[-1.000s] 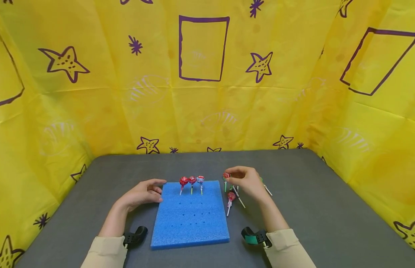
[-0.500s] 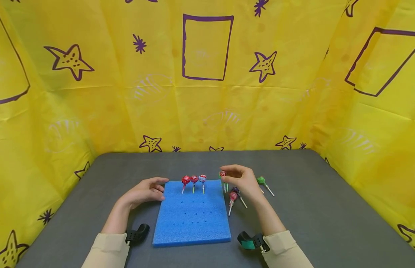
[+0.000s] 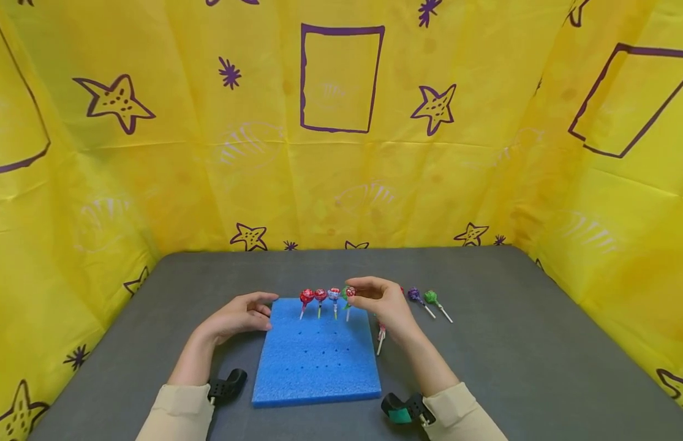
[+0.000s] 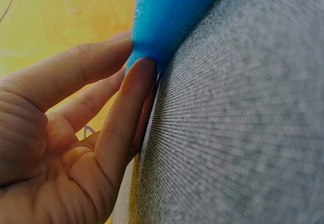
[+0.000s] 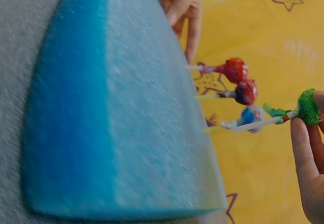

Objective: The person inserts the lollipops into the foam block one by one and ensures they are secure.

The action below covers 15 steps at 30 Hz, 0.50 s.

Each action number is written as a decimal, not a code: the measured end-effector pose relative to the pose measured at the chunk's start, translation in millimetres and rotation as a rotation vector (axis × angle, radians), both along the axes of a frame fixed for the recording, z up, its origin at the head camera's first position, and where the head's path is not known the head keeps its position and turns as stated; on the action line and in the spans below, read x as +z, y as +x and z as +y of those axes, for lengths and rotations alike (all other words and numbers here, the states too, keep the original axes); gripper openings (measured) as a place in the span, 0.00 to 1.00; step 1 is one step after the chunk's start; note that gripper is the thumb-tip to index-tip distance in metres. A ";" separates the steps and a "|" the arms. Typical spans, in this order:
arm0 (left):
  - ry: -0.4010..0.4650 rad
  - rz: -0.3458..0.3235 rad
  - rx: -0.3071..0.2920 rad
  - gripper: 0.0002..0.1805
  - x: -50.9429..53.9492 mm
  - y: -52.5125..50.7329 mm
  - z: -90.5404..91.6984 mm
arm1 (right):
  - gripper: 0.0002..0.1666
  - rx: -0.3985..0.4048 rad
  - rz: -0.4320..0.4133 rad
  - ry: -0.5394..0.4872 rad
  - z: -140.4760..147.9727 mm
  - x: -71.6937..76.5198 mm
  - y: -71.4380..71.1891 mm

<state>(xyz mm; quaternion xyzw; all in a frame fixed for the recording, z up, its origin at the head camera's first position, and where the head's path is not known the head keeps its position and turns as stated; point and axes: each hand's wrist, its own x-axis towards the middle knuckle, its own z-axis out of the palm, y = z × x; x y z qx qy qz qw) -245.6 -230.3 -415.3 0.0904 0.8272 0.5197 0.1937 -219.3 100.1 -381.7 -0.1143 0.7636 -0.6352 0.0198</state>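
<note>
A blue foam board (image 3: 319, 386) with rows of small holes lies on the table. My left hand (image 3: 239, 318) holds its upper left edge between thumb and fingers, as the left wrist view shows. Three lollipops stand in the back row: a red one (image 3: 306, 296), a darker red one (image 3: 320, 295) and a blue-and-white one (image 3: 334, 294). My right hand (image 3: 382, 304) pinches a green lollipop (image 5: 306, 107) by its wrapped head, over the board's back right part. Its pale stick points toward the board; I cannot tell whether the tip touches.
On the table right of the board lie a purple lollipop (image 3: 415, 294), a green-wrapped lollipop (image 3: 432, 297) and a pink-red lollipop (image 3: 381, 334) partly behind my right hand. A yellow patterned cloth (image 3: 341, 184) walls in the grey table (image 3: 473, 367).
My right hand has moved left with the green lollipop, from the pile to beside the standing lollipops. Purple and green lollipops at the right are now uncovered. My left hand stays at the board's edge.
</note>
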 end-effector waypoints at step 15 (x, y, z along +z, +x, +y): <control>0.012 0.003 0.004 0.37 -1.3 1.2 0.2 | 0.19 0.050 0.018 0.037 -20.8 -3.5 4.1</control>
